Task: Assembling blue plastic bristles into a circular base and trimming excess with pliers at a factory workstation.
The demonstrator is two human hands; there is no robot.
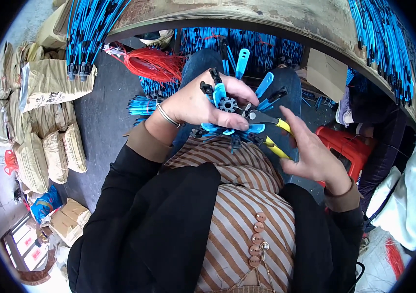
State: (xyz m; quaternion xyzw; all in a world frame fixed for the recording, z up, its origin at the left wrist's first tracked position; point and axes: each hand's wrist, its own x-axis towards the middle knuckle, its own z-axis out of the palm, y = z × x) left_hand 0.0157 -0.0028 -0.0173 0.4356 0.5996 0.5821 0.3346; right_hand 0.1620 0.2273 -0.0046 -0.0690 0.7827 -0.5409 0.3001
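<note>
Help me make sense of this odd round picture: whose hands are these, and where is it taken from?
There is no machine here, only a person's two bare hands. The picture comes from a wide fisheye camera worn on that person's head, looking down, which is why straight edges bend.

The left hand holds a black, notched hub with blue strips and black clips spreading around it. The right hand has yellow-handled pliers between its fingers and thumb, their nose close to the hub.

At the top is a worn wooden tabletop, with bundles of thin blue rods at both ends. Beyond the left arm, a bundle of red strands and tan sacks are visible.
</note>
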